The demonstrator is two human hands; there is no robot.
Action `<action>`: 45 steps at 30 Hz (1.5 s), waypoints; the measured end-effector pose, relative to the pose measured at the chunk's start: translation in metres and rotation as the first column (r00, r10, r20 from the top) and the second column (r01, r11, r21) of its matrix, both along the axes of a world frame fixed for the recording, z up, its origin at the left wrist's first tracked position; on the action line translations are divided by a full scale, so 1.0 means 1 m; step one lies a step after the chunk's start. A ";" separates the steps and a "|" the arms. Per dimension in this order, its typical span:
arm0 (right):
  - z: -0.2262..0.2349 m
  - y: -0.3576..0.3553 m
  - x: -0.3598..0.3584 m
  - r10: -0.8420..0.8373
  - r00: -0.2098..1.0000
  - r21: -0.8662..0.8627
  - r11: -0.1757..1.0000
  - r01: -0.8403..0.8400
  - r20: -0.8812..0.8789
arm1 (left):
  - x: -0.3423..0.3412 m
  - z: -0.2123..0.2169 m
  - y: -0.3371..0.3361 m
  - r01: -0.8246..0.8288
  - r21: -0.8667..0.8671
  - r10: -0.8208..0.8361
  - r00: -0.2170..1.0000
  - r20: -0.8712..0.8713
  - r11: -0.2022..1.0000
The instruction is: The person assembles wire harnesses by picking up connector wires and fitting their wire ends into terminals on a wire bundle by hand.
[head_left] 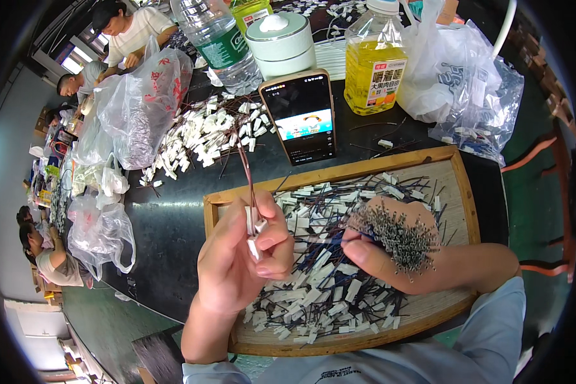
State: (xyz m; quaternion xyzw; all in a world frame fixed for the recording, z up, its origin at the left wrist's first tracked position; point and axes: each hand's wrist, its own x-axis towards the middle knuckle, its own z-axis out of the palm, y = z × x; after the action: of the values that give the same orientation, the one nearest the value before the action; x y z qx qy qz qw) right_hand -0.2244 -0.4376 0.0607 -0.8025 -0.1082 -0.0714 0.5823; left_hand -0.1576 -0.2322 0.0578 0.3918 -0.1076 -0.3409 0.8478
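Note:
In my left hand (227, 265), fingers curled, are a few small white plastic connectors (255, 245) with thin reddish-brown wires standing up from them. My right hand (381, 264) grips a thick bundle of thin wires (406, 246), their metal terminal ends fanned out toward the wrist. The right thumb and fingertips point left, toward the connectors in my left hand. Both hands are above a shallow wooden-rimmed tray (301, 351), with a gap between them. Inside it lies a loose heap of white connectors with dark wires (326, 291).
A phone (301, 118) stands behind the tray. Another connector pile (198, 137) lies beyond to the left. Bottles (374, 64), a round white-green container (280, 48) and plastic bags (454, 70) line the back. At left, more bags (102, 233) and several people sit working.

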 end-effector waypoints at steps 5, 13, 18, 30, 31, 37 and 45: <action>0.007 -0.001 -0.004 0.067 0.997 -0.103 0.992 -0.069 -0.032 | -0.002 -0.001 0.004 -0.023 0.162 -0.032 0.945 0.324 0.986; -0.002 -0.004 -0.006 0.161 0.978 0.036 0.985 -0.167 0.134 | -0.013 0.004 0.004 -0.210 0.404 -0.203 0.612 0.764 0.890; -0.006 -0.010 -0.006 0.193 0.967 0.025 0.980 -0.199 0.164 | -0.009 0.007 0.002 -0.134 0.365 -0.174 0.697 0.696 0.921; -0.021 -0.009 -0.003 0.201 0.939 0.046 0.974 -0.222 0.279 | -0.015 0.002 0.008 0.145 0.141 -0.179 0.947 0.267 0.979; -0.019 -0.009 -0.002 0.218 0.940 0.042 0.971 -0.237 0.261 | -0.014 0.001 0.010 0.166 0.138 -0.197 0.944 0.263 0.977; -0.018 -0.010 -0.002 0.244 0.942 0.035 0.965 -0.259 0.232 | -0.012 -0.001 0.010 0.209 0.115 -0.233 0.938 0.256 0.971; -0.016 -0.014 -0.002 0.297 0.930 0.025 0.951 -0.309 0.216 | -0.017 0.001 0.004 0.152 0.313 -0.287 0.845 0.450 0.938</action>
State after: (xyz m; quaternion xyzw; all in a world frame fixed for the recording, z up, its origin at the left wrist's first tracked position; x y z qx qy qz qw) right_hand -0.2264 -0.4512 0.0450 -0.7469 -0.2893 -0.0679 0.5948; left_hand -0.1742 -0.2281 0.0590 0.5599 -0.3164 -0.3374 0.6874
